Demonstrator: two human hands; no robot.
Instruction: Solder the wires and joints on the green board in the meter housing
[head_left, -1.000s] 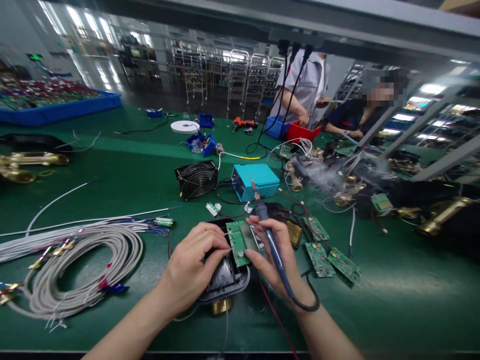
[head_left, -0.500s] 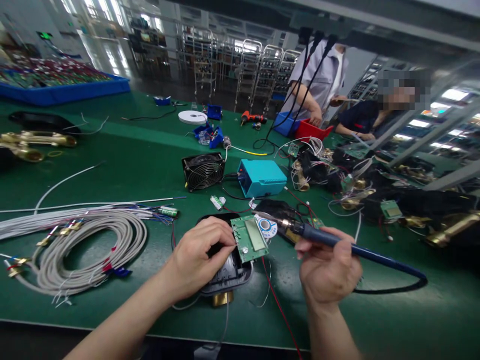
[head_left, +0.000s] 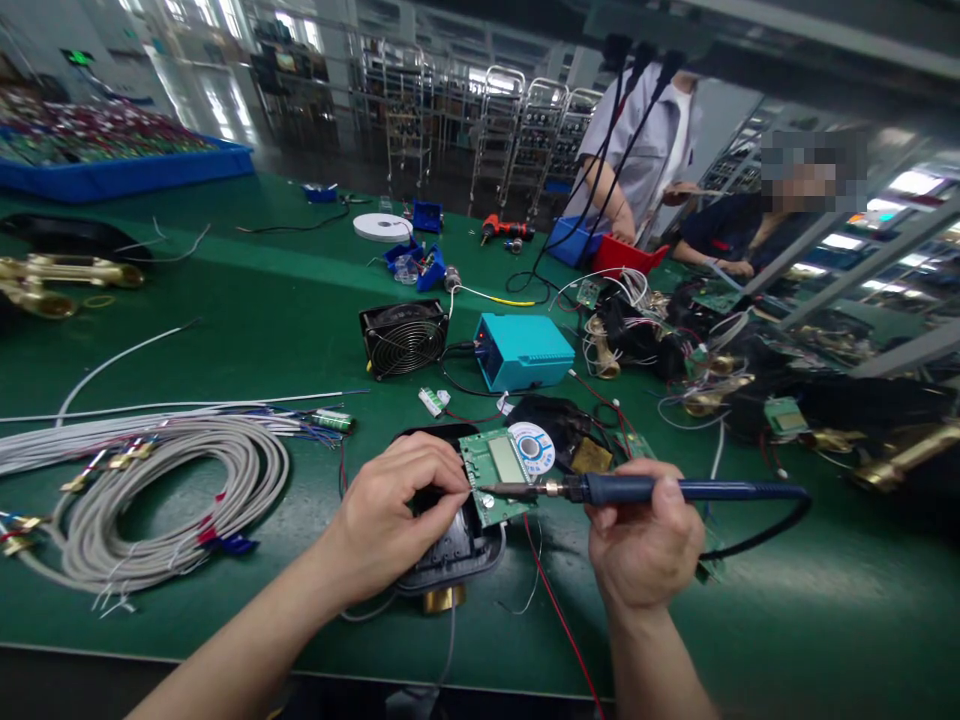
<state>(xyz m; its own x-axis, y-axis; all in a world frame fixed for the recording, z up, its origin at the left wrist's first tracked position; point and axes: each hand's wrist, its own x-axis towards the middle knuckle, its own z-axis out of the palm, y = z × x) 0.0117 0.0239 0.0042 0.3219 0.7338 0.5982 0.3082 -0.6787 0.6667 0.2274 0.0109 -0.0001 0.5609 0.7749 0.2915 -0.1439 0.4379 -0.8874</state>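
My right hand (head_left: 646, 540) grips a soldering iron (head_left: 630, 488) by its dark blue handle. The iron lies nearly level, its tip over the left part of a green circuit board (head_left: 486, 458) with a small grey display. At the board's left edge, the thumb and forefinger of my left hand (head_left: 409, 500) are pinched together. What sits between those fingertips is too small to make out. The board rests tilted over an open black housing (head_left: 457, 565), which has a brass fitting (head_left: 444, 599) below it. A red wire (head_left: 559, 600) runs from the board toward the table's front edge.
Coiled grey cables (head_left: 172, 500) lie at left. Beyond the board stand a black fan (head_left: 405, 340), a turquoise box (head_left: 529, 352) and a solder spool (head_left: 531, 448). Brass-fitted assemblies (head_left: 907, 455) crowd the right. Two people are across the table, near a red bin (head_left: 630, 256).
My right hand has brought the soldering iron down and left, so its tip moved from beyond the board's upper edge to its left part. My left hand stays pinched at the board's edge.
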